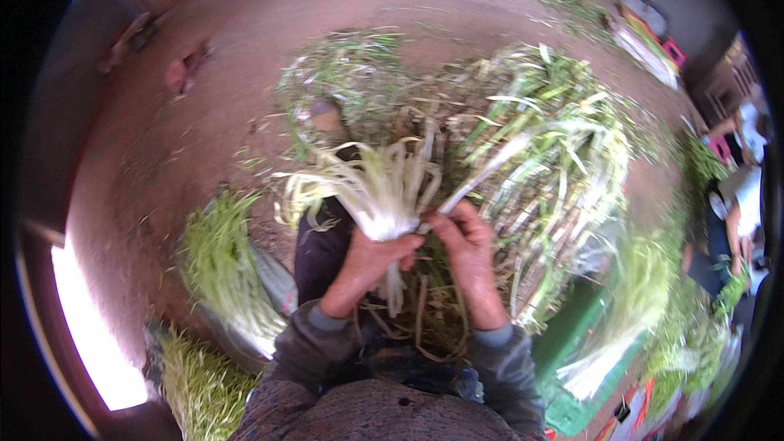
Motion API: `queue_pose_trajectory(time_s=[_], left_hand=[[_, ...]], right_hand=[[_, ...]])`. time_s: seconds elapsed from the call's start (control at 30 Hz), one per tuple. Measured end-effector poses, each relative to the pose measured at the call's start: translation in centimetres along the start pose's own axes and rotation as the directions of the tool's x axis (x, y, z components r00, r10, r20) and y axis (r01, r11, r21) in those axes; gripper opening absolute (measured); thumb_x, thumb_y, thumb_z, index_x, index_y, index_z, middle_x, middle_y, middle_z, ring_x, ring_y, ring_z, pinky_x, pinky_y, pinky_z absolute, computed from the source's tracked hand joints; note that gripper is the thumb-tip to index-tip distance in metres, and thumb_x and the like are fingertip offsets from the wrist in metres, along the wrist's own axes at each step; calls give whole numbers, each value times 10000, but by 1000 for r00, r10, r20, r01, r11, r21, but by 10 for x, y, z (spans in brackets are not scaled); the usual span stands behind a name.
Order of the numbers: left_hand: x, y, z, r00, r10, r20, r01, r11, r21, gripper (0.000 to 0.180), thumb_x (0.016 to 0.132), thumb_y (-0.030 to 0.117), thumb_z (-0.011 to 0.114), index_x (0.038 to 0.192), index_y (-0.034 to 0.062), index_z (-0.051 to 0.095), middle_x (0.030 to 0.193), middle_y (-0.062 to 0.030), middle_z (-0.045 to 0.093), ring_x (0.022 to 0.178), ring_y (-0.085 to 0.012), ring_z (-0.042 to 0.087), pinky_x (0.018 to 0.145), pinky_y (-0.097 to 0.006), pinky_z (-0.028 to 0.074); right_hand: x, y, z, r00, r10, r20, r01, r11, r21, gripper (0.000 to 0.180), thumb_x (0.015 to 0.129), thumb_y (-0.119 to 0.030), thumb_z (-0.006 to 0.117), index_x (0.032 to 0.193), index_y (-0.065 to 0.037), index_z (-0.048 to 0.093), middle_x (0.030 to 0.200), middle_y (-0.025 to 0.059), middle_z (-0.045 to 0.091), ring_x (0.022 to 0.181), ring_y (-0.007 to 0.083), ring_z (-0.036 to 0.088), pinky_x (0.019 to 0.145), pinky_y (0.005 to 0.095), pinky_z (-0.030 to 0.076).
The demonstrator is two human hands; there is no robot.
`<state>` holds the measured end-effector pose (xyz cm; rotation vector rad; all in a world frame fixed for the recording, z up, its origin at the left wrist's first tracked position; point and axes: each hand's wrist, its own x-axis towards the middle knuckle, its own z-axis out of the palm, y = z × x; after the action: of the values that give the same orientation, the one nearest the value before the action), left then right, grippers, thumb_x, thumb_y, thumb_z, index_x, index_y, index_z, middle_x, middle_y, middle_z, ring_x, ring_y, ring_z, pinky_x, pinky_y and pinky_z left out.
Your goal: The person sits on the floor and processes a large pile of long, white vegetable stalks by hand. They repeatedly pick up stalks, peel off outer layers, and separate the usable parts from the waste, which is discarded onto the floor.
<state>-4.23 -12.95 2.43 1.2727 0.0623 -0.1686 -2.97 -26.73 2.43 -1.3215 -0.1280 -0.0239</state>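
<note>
My left hand (371, 263) is closed around a bunch of pale leafy stalks (384, 200), white where gripped, with yellow-green leaves fanning out away from me. Just to its right, my right hand (467, 251) pinches the end of a single white stalk (490, 170), which slants up to the right towards a large heap of long green-and-white stalks (563, 171). Both hands are close together over my lap, nearly touching. Loose leaf strips hang below the left hand. Whether the single stalk also touches the bunch, I cannot tell.
Sorted green bundles (224, 265) lie at my left, more (200, 384) nearer. On the right, a bundle with white ends (625, 310) rests over a green plastic crate (563, 343). Leaf scraps (343, 73) litter the earthen floor ahead. Another person (739, 204) works at far right.
</note>
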Motion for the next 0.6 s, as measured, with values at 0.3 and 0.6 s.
queue_pose_trajectory(time_s=[0.3, 0.6], left_hand=[[1, -8, -7, 977, -147, -154, 132, 986, -106, 99, 779, 119, 553, 774, 29, 514, 464, -11, 439, 395, -93, 415, 403, -202, 325], [22, 13, -61, 978, -29, -209, -46, 937, -345, 274, 782, 207, 614, 954, 14, 521, 508, 44, 339, 429, -62, 300, 439, -211, 253]], right_hand=[[-35, 51, 2, 1000, 4, 30, -12, 965, 260, 223, 821, -101, 575, 1022, -37, 504, 850, 43, 552, 815, 123, 529, 723, 261, 441], [-65, 39, -30, 944, 194, 268, -179, 981, -81, 204, 867, -111, 507, 1040, -6, 537, 743, 32, 569, 618, 63, 535, 549, 197, 458]])
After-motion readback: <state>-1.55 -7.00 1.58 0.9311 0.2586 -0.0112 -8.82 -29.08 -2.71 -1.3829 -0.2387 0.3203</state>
